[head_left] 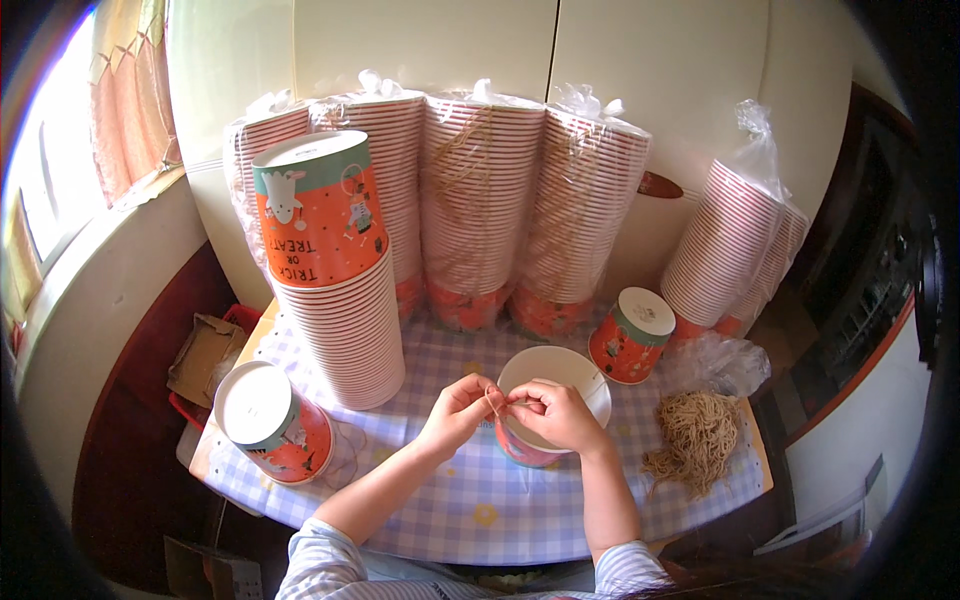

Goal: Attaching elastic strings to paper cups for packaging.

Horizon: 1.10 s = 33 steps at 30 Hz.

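Both hands meet over the near rim of an upright paper bucket [528, 455], white inside and orange-red outside. Between their fingertips runs a thin tan string [493, 398]. My left hand [458, 410] pinches it with thumb and forefinger. My right hand [556, 412] is closed on the same string from the other side, partly covering the bucket's opening. To the right lies a tangled heap of similar tan string [695, 440]. Behind it, an orange bucket with a green band [632, 335] sits upside down.
A tall stack of upturned buckets [345, 335] stands left of centre, with a single upturned bucket [272, 425] at the left edge. Bagged stacks of buckets [480, 200] line the back, and another bagged stack [725, 240] is at right. A checked cloth [440, 520] covers the table.
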{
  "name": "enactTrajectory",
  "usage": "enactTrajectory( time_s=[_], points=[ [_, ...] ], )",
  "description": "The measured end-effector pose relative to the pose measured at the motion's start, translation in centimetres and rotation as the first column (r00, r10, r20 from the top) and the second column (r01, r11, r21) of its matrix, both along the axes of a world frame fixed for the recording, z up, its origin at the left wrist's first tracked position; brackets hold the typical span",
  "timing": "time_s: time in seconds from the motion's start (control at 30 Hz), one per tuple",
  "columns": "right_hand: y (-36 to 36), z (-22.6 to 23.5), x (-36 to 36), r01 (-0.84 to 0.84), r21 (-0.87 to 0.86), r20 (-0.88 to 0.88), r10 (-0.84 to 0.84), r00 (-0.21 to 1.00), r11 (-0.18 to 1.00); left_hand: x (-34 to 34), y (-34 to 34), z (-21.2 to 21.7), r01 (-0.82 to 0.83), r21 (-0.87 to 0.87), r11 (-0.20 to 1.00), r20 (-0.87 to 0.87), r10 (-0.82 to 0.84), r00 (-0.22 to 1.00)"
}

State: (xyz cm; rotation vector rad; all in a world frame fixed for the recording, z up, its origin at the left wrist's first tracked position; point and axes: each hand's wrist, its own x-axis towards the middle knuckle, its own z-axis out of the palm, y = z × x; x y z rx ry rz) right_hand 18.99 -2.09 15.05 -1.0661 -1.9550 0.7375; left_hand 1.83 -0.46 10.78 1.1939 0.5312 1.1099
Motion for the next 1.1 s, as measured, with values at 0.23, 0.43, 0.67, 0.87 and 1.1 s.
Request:
enactTrajectory(
  time_s=[0.23,0.43,0.67,0.87,1.1],
  points=[
    [-0.1,0.1,0.0,0.073,0.069,0.082,-0.079,0.994,0.995,0.1,0.1,0.2,-0.048,0.052,0.997,-0.026,0.05,0.998],
    [0.1,0.0,0.5,0.156,0.024,0.016,-0.156,0.988,0.988,-1.3,1.3,0.8,-0.189,-0.045,0.981,-0.115,0.183,0.976],
    [0.3,-0.2,0.5,0.188,-0.018,0.016,-0.188,0.982,0.982,-1.6,1.2,1.0,-0.343,0.55,0.761,-0.299,0.563,0.771],
    [0.0,0.1,0.3,0.176,0.013,0.02,-0.177,0.984,0.984,-1.5,0.7,1.6,-0.306,0.663,0.683,-0.338,0.638,0.692],
    [-0.3,0.6,0.2,0.186,0.003,0.046,-0.186,0.982,0.983,-2.0,1.1,2.4,-0.254,0.829,0.498,-0.287,0.769,0.571]
  ],
)
